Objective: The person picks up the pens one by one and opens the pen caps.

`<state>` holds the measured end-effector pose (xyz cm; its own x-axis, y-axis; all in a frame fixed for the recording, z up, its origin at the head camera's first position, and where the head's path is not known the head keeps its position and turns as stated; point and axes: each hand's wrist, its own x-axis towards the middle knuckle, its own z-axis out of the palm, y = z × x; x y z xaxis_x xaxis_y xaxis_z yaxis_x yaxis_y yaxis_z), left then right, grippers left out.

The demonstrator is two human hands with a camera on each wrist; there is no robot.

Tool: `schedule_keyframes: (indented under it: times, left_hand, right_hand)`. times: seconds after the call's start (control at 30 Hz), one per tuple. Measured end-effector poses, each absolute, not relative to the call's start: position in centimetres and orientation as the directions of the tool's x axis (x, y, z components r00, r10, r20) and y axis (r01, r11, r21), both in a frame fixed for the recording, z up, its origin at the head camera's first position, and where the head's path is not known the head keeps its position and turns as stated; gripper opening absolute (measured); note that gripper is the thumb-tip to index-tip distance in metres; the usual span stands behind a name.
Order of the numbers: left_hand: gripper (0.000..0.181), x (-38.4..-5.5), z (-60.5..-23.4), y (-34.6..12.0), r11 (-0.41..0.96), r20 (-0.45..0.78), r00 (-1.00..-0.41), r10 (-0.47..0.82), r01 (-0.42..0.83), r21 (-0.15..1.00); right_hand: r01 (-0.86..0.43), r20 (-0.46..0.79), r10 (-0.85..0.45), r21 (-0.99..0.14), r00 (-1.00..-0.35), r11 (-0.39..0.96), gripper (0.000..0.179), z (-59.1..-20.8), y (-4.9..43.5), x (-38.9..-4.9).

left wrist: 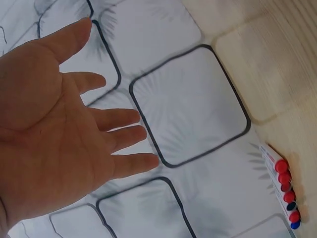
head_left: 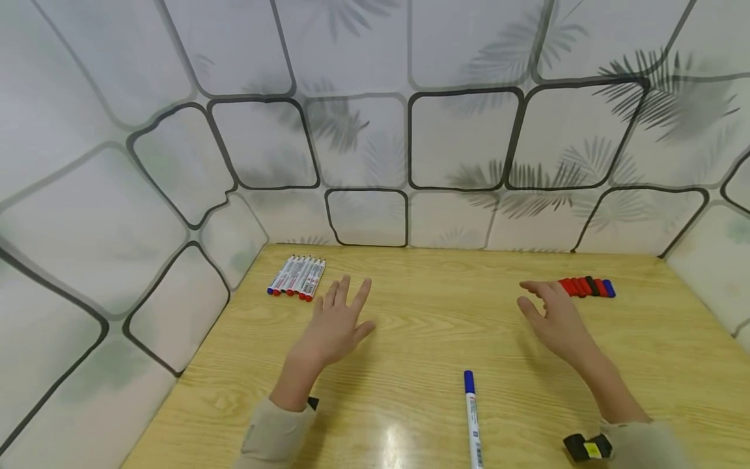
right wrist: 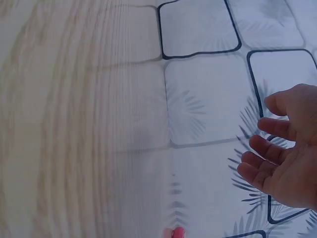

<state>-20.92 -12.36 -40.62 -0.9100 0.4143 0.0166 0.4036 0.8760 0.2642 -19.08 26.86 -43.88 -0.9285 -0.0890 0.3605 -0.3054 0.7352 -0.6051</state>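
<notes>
My left hand (head_left: 334, 331) hovers over the left half of the table with fingers spread and nothing in it. Just beyond its fingertips lies a row of several white markers (head_left: 297, 277), their red and blue ends toward me. On the right, my right hand (head_left: 556, 319) hangs above the table, fingers loosely bent and holding nothing. Partly behind it is a row of marker caps (head_left: 588, 286), mostly red with a black and a blue one. Between my forearms, nearer to me, lies a single white marker with a blue cap (head_left: 469, 382).
A wood-grain table (head_left: 410, 312) meets a patterned wall covering (head_left: 366, 218) at the back, with more of it on the left and right sides. A black wrist strap (head_left: 577, 448) shows at my right cuff.
</notes>
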Motion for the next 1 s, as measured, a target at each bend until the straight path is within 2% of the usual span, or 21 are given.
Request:
schedule_keyframes:
  times: [0.17, 0.37, 0.53, 0.83, 1.0]
  left_hand:
    - [0.072, -19.9, -41.2, -10.5, 0.850, 0.034, -0.873, 0.487, 0.483, 0.208]
    - [0.070, -18.1, -41.2, -8.3, 0.800, -0.007, -0.810, 0.586, 0.577, 0.167]
    - [0.069, -16.5, -41.2, -6.4, 0.738, -0.041, -0.739, 0.672, 0.665, 0.117]
    - [0.067, -12.8, -41.8, -3.4, 0.612, -0.023, -0.621, 0.784, 0.778, -0.145]
    - [0.066, -12.0, -42.7, -2.0, 0.540, -0.112, -0.555, 0.824, 0.830, -0.138]
  right_hand:
    - [-0.333, 0.368, -0.124, -0.583, -0.921, 0.741, 0.038, -44.1, 25.4, -18.6]
    - [-0.375, 0.384, -0.170, -0.559, -0.908, 0.740, 0.037, -43.9, 25.2, -18.5]
    - [-0.385, 0.399, -0.174, -0.547, -0.901, 0.743, 0.036, -43.4, 25.8, -18.6]
    - [-0.367, 0.360, -0.184, -0.552, -0.915, 0.748, 0.036, -43.0, 26.3, -18.6]
    - [-0.342, 0.317, -0.186, -0.561, -0.930, 0.754, 0.037, -43.1, 26.5, -18.2]
